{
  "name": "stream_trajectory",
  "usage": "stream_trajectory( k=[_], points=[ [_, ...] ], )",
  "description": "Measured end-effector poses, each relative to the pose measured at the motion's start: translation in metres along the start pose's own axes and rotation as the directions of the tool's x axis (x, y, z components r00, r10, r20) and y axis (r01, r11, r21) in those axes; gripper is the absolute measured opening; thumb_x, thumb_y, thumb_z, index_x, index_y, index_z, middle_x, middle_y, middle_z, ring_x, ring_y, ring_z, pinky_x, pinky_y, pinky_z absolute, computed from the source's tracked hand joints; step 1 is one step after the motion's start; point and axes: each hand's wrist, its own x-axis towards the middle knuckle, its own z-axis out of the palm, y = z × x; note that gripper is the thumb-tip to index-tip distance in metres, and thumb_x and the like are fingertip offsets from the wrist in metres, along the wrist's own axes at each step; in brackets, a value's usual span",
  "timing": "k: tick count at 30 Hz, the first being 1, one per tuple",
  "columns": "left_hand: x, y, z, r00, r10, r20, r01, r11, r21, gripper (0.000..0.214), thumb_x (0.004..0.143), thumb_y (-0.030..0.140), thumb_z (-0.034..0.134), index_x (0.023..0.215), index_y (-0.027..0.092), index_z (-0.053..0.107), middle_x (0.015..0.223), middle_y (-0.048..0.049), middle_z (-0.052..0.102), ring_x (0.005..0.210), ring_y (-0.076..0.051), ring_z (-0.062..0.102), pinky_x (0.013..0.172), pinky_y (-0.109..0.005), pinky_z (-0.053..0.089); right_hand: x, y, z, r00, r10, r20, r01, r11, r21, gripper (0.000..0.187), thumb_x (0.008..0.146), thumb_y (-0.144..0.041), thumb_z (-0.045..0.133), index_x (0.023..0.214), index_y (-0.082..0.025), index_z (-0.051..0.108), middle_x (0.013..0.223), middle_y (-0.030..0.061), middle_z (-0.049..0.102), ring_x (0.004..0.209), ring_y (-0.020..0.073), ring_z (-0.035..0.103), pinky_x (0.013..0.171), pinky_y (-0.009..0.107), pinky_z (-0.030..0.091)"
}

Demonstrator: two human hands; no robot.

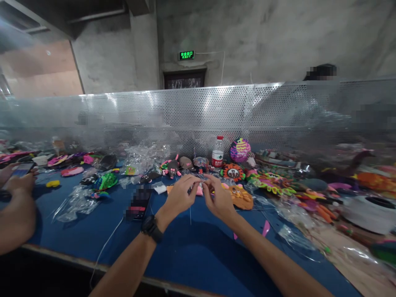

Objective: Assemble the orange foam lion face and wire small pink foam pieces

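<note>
My left hand [181, 195], with a black watch [151, 228] on its wrist, and my right hand [218, 199] meet above the blue table [185, 251]. Both pinch a small pink piece [199, 189] between their fingertips, and a thin thread hangs down from it. What the piece is exactly I cannot make out. An orange felt figure [241, 197] lies just right of my right hand. A white piece [160, 188] lies left of my left hand.
Colourful felt toys and clear plastic bags crowd the table's back and right. A water bottle [218, 152] stands by the perforated metal screen [198, 111]. A blurred phone [138, 203] with a white cable lies left. Another person's arm [15, 206] rests at far left. A white roll [369, 212] sits right.
</note>
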Motion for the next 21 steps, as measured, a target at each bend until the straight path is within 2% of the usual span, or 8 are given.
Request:
stream_trajectory(
  k=[2,4,9,12,15,18,20,21],
  points=[
    [0.0,0.0,0.0,1.0,0.008,0.008,-0.008,1.0,0.016,0.018,0.093,0.018,0.041,0.096,0.017,0.059,0.093,-0.0051,0.066,0.09,-0.016,0.06,0.083,-0.032,0.049,0.0,0.001,0.001,1.0,-0.002,0.005,0.001,1.0,0.004,0.029,0.092,-0.03,0.039,0.116,-0.015,0.048,0.073,0.0037,0.065,0.054,0.0155,0.061,0.049,0.026,0.045],
    [0.0,-0.001,0.0,0.997,0.067,0.039,-0.071,0.992,0.108,0.019,0.094,0.019,0.04,0.097,0.016,0.059,0.093,-0.0053,0.066,0.091,-0.017,0.059,0.084,-0.033,0.049,-0.001,0.001,0.001,1.0,-0.002,0.003,0.002,1.0,0.005,0.029,0.092,-0.029,0.038,0.116,-0.016,0.047,0.075,0.0048,0.065,0.055,0.0159,0.061,0.05,0.026,0.045],
    [0.0,-0.002,-0.003,0.965,0.207,0.161,-0.254,0.889,0.382,0.021,0.092,0.011,0.04,0.1,0.01,0.059,0.097,-0.0082,0.065,0.094,-0.019,0.058,0.086,-0.034,0.047,-0.003,0.004,0.004,1.0,0.007,-0.03,-0.008,1.0,-0.007,0.026,0.093,-0.031,0.039,0.112,-0.017,0.048,0.086,0.0091,0.067,0.059,0.0165,0.063,0.054,0.028,0.049],
    [-0.001,-0.002,-0.004,0.962,0.208,0.176,-0.264,0.868,0.419,0.02,0.091,0.011,0.042,0.103,0.011,0.058,0.099,-0.0082,0.064,0.096,-0.019,0.057,0.085,-0.033,0.047,-0.003,0.006,0.005,0.999,-0.024,-0.043,0.024,1.0,-0.017,0.023,0.092,-0.03,0.039,0.108,-0.016,0.049,0.095,0.0127,0.066,0.063,0.0171,0.065,0.056,0.029,0.05],
    [-0.001,-0.001,-0.003,0.979,0.143,0.146,-0.184,0.926,0.329,0.02,0.092,0.012,0.04,0.097,0.013,0.059,0.094,-0.0065,0.065,0.092,-0.018,0.057,0.085,-0.033,0.046,-0.003,0.006,0.004,0.998,-0.046,-0.032,0.045,0.999,-0.021,0.023,0.092,-0.029,0.04,0.107,-0.016,0.051,0.097,0.0131,0.066,0.067,0.0182,0.066,0.058,0.03,0.051],
    [-0.001,0.0,0.001,0.999,-0.03,0.034,0.028,0.997,0.075,0.018,0.093,0.02,0.042,0.091,0.015,0.059,0.091,-0.0054,0.064,0.09,-0.018,0.056,0.086,-0.033,0.044,-0.001,0.005,0.002,0.999,-0.043,0.014,0.043,0.999,-0.002,0.026,0.092,-0.027,0.04,0.114,-0.016,0.05,0.092,0.0103,0.068,0.07,0.019,0.066,0.061,0.03,0.051],
    [-0.001,0.0,0.005,0.979,-0.203,0.013,0.202,0.968,-0.15,0.018,0.091,0.027,0.045,0.09,0.015,0.058,0.09,-0.0052,0.063,0.087,-0.017,0.057,0.083,-0.032,0.045,0.0,0.003,0.0,0.998,-0.046,0.049,0.045,0.999,0.012,0.029,0.092,-0.025,0.04,0.117,-0.016,0.05,0.089,0.0088,0.069,0.07,0.0189,0.066,0.062,0.03,0.051],
    [-0.001,0.0,0.007,0.959,-0.28,0.043,0.281,0.924,-0.26,0.019,0.09,0.029,0.046,0.089,0.015,0.058,0.088,-0.0052,0.063,0.083,-0.017,0.057,0.08,-0.031,0.046,0.001,0.003,-0.001,0.997,-0.046,0.06,0.045,0.999,0.015,0.029,0.092,-0.025,0.039,0.117,-0.016,0.051,0.088,0.0084,0.069,0.07,0.0188,0.066,0.062,0.03,0.051]
  ],
)
